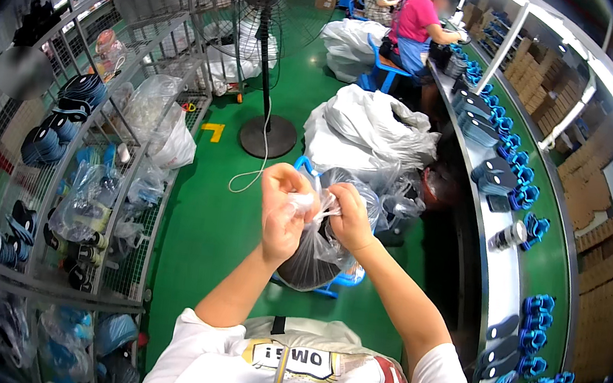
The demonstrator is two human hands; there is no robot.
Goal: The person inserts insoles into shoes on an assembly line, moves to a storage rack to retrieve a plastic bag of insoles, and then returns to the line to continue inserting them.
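Observation:
A see-through plastic bag [308, 257] with dark contents stands in front of me, its top gathered into a twisted neck. My left hand [283, 208] is closed on the white bunched end of that neck. Just to its right, my right hand [350, 216] pinches the neck between thumb and fingers. Under the bag, parts of a blue stool [348, 278] show. What exactly the bag holds is hard to make out through the film. More see-through bags [401, 203] with dark contents lie right behind it.
Large white sacks [363, 133] lie ahead on the green floor. A black stand fan [267, 137] is at front left, its cord trailing nearby. Wire shelves [116, 245] with insoles and bags line the left. A conveyor [535, 258] carries blue shoe parts on the right, where people sit.

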